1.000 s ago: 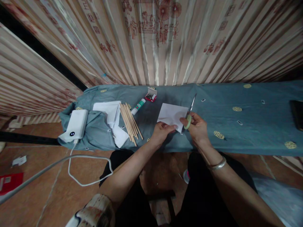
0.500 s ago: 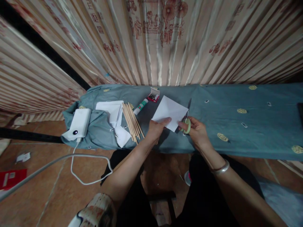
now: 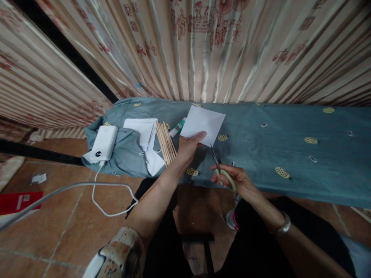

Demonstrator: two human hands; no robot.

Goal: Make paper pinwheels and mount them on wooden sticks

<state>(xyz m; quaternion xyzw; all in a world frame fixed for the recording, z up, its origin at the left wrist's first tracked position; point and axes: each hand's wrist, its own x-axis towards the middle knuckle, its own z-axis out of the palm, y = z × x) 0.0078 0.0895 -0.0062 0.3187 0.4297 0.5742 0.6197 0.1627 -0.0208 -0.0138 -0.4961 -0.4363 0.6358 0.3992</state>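
Pinched by its lower left edge, a white sheet of paper (image 3: 204, 121) is in my left hand (image 3: 189, 146), thumb on top. My right hand (image 3: 236, 177) is closed round the pale green handles of a pair of scissors (image 3: 217, 164). The blades point up and away from me, their tips close to the lower corner of the paper; whether they touch it I cannot tell. Left of the paper lie a glue stick (image 3: 177, 127), partly covered by the sheet, and a bundle of thin wooden sticks (image 3: 165, 143).
Folded white papers (image 3: 142, 129) and a white power bank (image 3: 104, 143) with a cable (image 3: 94, 193) lie on the left of the cloth-covered table (image 3: 261, 146). A pleated curtain (image 3: 203, 65) hangs behind. A red packet (image 3: 17, 202) is on the floor.
The scissors have come away from the paper's right edge, down toward me, and now point at its lower corner. The paper has shifted up and left, hiding the small red box.
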